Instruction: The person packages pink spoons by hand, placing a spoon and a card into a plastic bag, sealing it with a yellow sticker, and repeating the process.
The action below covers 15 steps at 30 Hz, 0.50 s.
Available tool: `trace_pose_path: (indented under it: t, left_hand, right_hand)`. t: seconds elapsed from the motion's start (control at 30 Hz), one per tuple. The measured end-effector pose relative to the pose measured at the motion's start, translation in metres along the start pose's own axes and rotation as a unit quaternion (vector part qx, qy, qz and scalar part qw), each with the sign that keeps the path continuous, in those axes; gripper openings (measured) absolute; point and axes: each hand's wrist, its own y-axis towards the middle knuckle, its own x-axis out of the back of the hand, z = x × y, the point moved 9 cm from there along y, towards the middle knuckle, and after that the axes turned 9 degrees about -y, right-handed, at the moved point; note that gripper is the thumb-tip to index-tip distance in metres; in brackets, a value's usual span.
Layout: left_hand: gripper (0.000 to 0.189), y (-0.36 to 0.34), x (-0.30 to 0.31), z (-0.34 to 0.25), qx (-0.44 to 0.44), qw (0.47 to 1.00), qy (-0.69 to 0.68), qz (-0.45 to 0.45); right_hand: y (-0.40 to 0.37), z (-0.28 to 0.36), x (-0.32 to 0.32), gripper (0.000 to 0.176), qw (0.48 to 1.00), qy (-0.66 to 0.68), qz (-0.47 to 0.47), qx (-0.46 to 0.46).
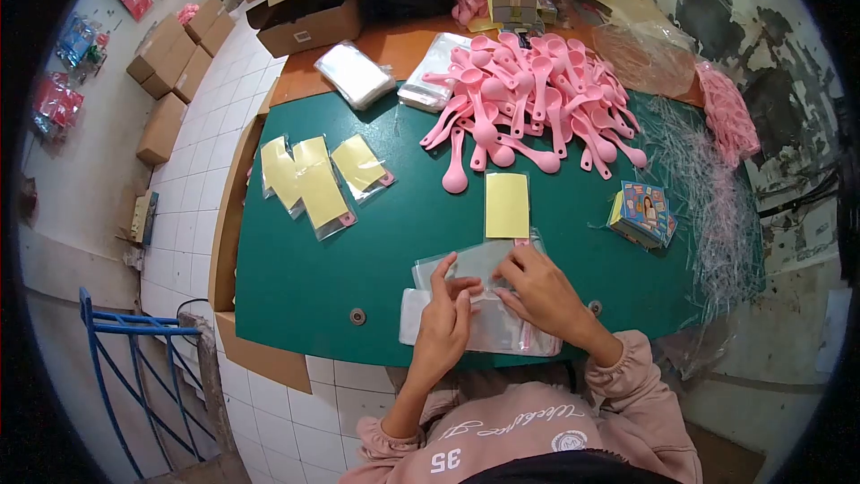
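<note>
My left hand is over a loose pile of clear plastic bags at the table's front edge, its fingers apart. To its right, my right hand bends over the same bags with thumb and fingers drawn together; what they hold, if anything, is too small to make out. Just beyond my right hand lies a clear bag with a yellow card, a bit of pink at its lower end. Further off is a large heap of pink spoons.
Several bagged yellow cards lie at the left of the green table. A small stack of printed cards sits at the right, beside tangled clear strands. Two stacks of clear bags and an open carton are behind.
</note>
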Motion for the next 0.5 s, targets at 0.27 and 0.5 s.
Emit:
trace_pose_path:
  t: [0.27,0.5]
  left_hand:
    - [0.044,-0.002,0.009,-0.007,-0.020,0.999,-0.007,-0.039]
    - [0.043,-0.001,0.011,-0.004,0.000,0.999,-0.039,-0.026]
  right_hand:
    - [0.009,-0.008,-0.032,0.016,0.997,-0.051,0.054,0.021]
    - [0.009,0.003,-0.038,0.020,0.983,-0.143,0.049,0.108]
